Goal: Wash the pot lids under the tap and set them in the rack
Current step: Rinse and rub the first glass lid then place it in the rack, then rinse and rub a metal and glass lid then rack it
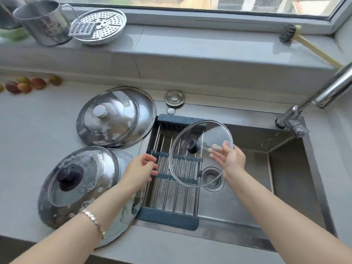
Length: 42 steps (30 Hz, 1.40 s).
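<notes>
My right hand [231, 159] holds a clear glass lid [182, 168] with a dark knob, tilted on edge above the rack [171, 216], fingers behind the glass. The rack, with steel bars and blue ends, spans the left part of the sink [285, 168]. My left hand [141, 170] hovers open at the rack's left edge, holding nothing. On the counter left of the sink lie two soapy steel lids [114, 119] stacked at the back, and a dark-knobbed lid on a larger steel lid [76, 183] at the front. The tap [323, 96] reaches in from the right; no water stream shows.
A steel mug [43, 21], a perforated steamer plate [102, 25] with a small grater and a dish brush [291, 34] rest on the windowsill. Several mangoes [24, 84] lie at the counter's far left. The drain [211, 178] sits mid-sink.
</notes>
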Each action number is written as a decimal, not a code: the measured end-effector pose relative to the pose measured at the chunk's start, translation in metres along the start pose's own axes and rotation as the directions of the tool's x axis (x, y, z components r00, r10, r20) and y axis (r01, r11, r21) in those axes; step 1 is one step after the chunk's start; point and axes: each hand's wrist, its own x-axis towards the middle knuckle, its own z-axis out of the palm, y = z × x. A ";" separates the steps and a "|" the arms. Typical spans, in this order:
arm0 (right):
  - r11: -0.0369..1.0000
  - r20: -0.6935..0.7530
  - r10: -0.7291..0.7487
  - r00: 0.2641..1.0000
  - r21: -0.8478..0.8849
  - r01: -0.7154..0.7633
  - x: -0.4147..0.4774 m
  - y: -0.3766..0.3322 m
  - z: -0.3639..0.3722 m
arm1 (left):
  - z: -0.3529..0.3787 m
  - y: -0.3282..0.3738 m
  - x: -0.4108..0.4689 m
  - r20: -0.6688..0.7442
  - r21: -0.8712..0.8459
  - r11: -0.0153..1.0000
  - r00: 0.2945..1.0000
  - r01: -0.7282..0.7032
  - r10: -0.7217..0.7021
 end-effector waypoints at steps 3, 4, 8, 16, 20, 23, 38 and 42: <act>0.998 0.026 0.029 0.999 -0.057 -0.027 0.015 0.027 0.019 | -0.013 -0.003 0.006 0.006 -0.025 1.000 1.000 0.004 -0.004; 0.997 0.039 0.046 0.998 -0.071 -0.044 0.018 0.036 0.024 | -0.016 -0.004 0.008 0.011 -0.026 1.000 1.000 0.005 -0.005; 0.996 0.035 0.082 0.996 -0.027 -0.081 0.030 0.058 0.034 | -0.026 -0.009 0.017 0.022 -0.017 1.000 1.000 0.003 -0.002; 0.516 -0.079 -0.100 0.992 -0.856 -0.016 0.050 0.066 0.030 | -0.024 -0.010 0.029 0.040 -0.049 0.999 0.999 0.007 -0.006; 0.197 0.025 -0.117 0.993 -0.979 0.048 0.054 0.054 0.033 | -0.023 -0.009 0.027 0.051 -0.017 1.000 0.999 -0.013 0.014; -0.236 0.149 -0.138 0.979 -0.965 0.114 0.045 0.040 0.035 | -0.028 -0.011 0.025 0.073 0.225 0.967 0.992 -0.121 0.107; -0.332 0.629 0.061 0.775 -0.719 0.610 -0.045 0.044 0.052 | -0.155 -0.070 0.043 -0.337 0.821 0.417 0.921 0.389 -0.196; -0.209 0.588 0.100 0.803 -0.776 0.595 -0.056 0.046 0.050 | -0.150 -0.070 0.033 -0.307 0.855 0.437 0.952 0.281 -0.012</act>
